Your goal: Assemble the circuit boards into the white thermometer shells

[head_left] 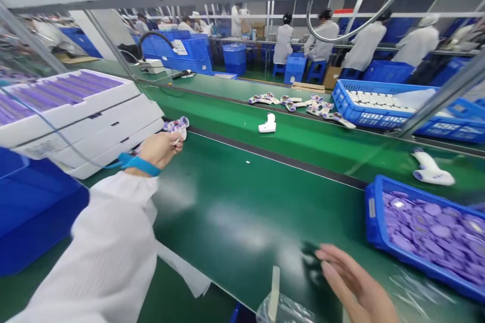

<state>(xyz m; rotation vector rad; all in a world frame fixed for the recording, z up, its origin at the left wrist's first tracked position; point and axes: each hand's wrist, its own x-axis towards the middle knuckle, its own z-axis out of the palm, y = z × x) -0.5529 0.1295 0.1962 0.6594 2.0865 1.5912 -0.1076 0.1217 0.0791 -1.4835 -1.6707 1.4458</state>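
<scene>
Well, L fingers (176, 142) pinch purple-white part (179, 125) — R fingers (343, 258) parted, empty, nr blue bin (375, 230) w/ illegible label (372, 207).

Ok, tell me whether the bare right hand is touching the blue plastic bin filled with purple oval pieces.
Apart. The head view shows a strip of green work surface between the right hand and the blue plastic bin.
</scene>
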